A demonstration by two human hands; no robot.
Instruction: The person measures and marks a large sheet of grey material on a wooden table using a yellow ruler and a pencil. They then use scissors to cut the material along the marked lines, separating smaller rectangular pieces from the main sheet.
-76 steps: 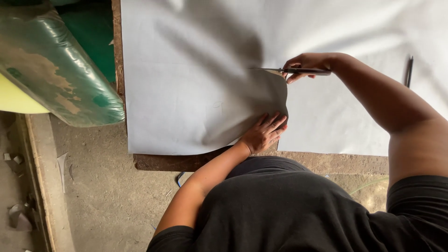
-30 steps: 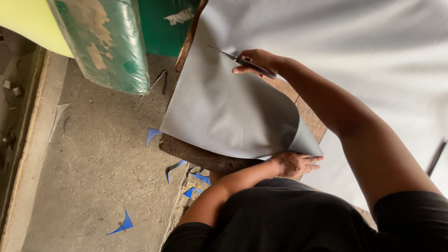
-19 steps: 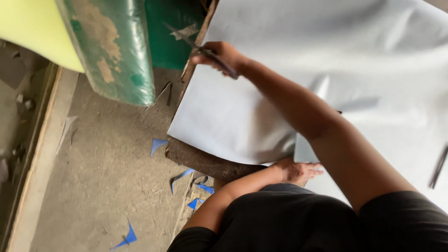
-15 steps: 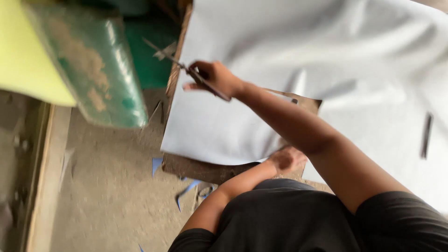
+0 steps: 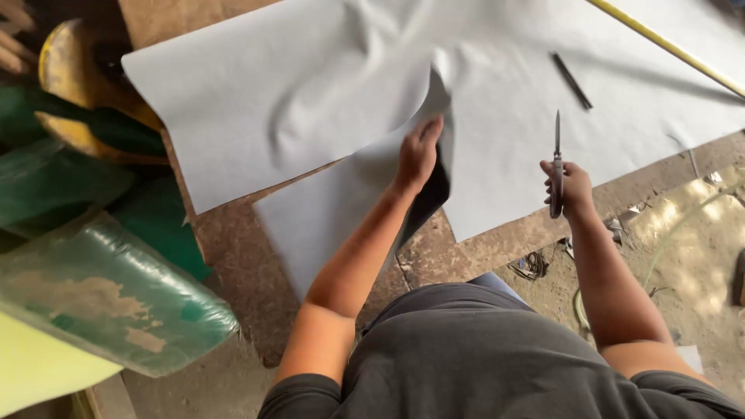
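A large grey sheet (image 5: 310, 93) lies spread over a wooden table (image 5: 233, 248). My left hand (image 5: 419, 154) grips the edge of a cut grey piece (image 5: 326, 221) that hangs over the table's near side. The fingers lie on top and the thumb is hidden beneath. My right hand (image 5: 573, 188) is off the sheet's near edge, closed around the handles of scissors (image 5: 556, 159). The blades are together and point away from me.
A black pen (image 5: 572, 80) and a long yellow measuring strip (image 5: 667, 48) rest on the sheet at the far right. Green plastic-wrapped rolls (image 5: 101, 295) and yellow material (image 5: 39, 365) crowd the left side. Cables (image 5: 531, 266) lie on the dirt floor at right.
My right hand ran the scissors through the sheet to its far edge and has now drawn them back out. My left hand moved from the table edge to the cut piece. The camera view has swung round.
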